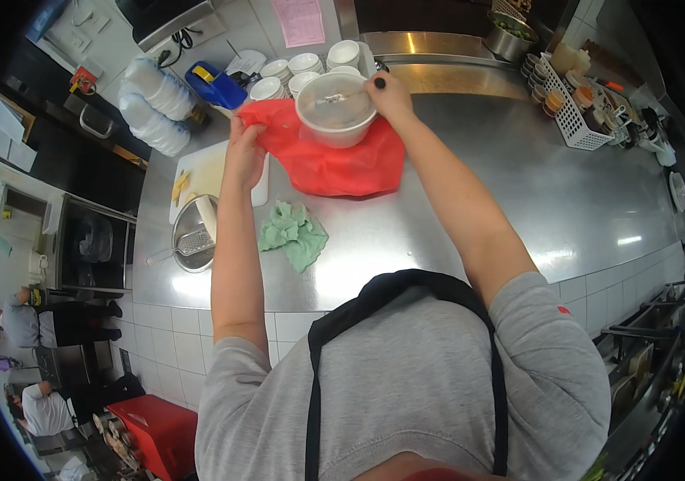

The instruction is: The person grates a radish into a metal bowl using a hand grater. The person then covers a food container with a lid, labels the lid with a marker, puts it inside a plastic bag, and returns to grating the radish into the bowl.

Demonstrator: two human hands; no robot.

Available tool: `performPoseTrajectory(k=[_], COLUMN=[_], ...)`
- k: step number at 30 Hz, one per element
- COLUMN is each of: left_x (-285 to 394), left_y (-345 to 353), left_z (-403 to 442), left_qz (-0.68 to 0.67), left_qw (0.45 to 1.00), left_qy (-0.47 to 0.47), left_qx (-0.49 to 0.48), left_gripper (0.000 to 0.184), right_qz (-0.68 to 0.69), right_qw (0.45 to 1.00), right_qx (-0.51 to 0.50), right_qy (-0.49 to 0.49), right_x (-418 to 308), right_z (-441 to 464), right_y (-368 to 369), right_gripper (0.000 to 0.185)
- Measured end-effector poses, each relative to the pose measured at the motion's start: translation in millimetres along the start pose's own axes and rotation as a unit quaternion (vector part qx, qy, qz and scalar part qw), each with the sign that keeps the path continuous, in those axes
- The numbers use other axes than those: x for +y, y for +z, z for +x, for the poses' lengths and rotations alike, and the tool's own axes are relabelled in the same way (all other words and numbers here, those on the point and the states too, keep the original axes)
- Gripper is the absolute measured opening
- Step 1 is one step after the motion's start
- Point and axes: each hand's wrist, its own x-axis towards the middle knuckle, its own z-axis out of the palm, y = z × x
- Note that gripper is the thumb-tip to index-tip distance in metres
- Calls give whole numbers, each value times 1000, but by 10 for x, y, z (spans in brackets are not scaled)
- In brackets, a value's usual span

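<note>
From my end, I have the left grip [245,156] closed on the upper left edge of a red plastic bag [354,172], pinching it between thumb and fingers. The right grip [392,98] is closed around a black-handled utensil [379,83] at the tub's rim; I can't tell whether its fingers also clasp that rim. The white tub [341,136] sits just left of the right grip, over the bag, with the utensil's metal end inside it. I can't tell whether the tub is lifted or resting.

Nearer me than the left grip, on the counter [511,176], lie a green cloth [293,235] and a steel bowl [175,232] with a grater [194,242] in it; a cutting board [216,164] is just beside that grip. Stacked white bowls [304,62] stand beyond both grips.

I judge the step in hand to be bringing tub and bag together for a transfer. The next move would call for my left grip to spread the bag's mouth while my right keeps tub and utensil steady.
</note>
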Motion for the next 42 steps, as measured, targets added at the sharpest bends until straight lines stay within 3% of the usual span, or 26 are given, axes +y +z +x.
performPoseTrajectory(k=[2,4,8,10,12,14,15,16,17,18,19,22,26,28,29,30,31,32,34,35,42], left_x=[-29,-12,126,193,285,239,149,64,6,-37,-58,-39,-209,-340,-195,49,253,377,569,650,685], left_y=[5,65,195,141,174,344,414,480,553,616,661,766,661,422,409,449,467,432,398,432,754], left_z=[112,187,223,236,193,103,88,73,43,7,-14,-37,99,280,314,333,362,430,491,485,338], left_qz=[-108,-117,-126,-134,-60,-42,125,288,287,444,588,601,613,452,453,303,140,21,-16,-15,-40], left_qw=[988,986,984,984,997,998,987,945,945,875,777,770,756,879,878,952,988,1000,1000,1000,992], left_qy=[-112,-116,-109,-101,-11,-1,47,93,94,128,158,174,204,108,109,25,-60,1,-7,0,50], left_qx=[-17,-26,-65,-62,-49,-53,-89,-123,-123,-145,-160,-125,-104,-110,-111,-49,16,-3,-9,-11,-105], left_gripper=[48,51,58,62,66,62,57,52,52,48,45,37,34,31,31,30,29,27,33,33,46], right_qz=[-4,27,58,-3,-66,-119,-119,-53,13,14,156,473,497,320,322,361,399,400,525,565,608], right_qw=[1000,997,992,996,995,982,982,982,970,970,964,860,837,922,922,913,903,902,843,818,789], right_qx=[-1,-63,-105,-91,-81,-143,-141,-140,-138,-138,-162,-191,-222,-216,-215,-186,-156,-155,-117,-108,-24], right_qy=[-15,-28,44,25,1,-27,-26,-113,-200,-200,-144,28,57,-13,-14,-26,-38,-39,2,-11,-85], right_x=[-70,-27,-2,-27,98,327,370,414,433,350,270,127,31,-41,-78,-112,-150,-203,-315,-338,-364], right_z=[-105,-115,-51,-175,-310,-478,-566,-660,-751,-857,-942,-898,-779,-732,-677,-589,-517,-473,-383,-359,-280], right_y=[29,110,57,-222,-453,-531,-522,-521,-532,-615,-741,-1152,-1411,-1421,-1412,-1395,-1383,-1371,-1361,-1357,-1845], right_gripper=[30,30,35,37,39,31,31,26,22,22,20,22,23,24,24,24,25,25,25,26,25])
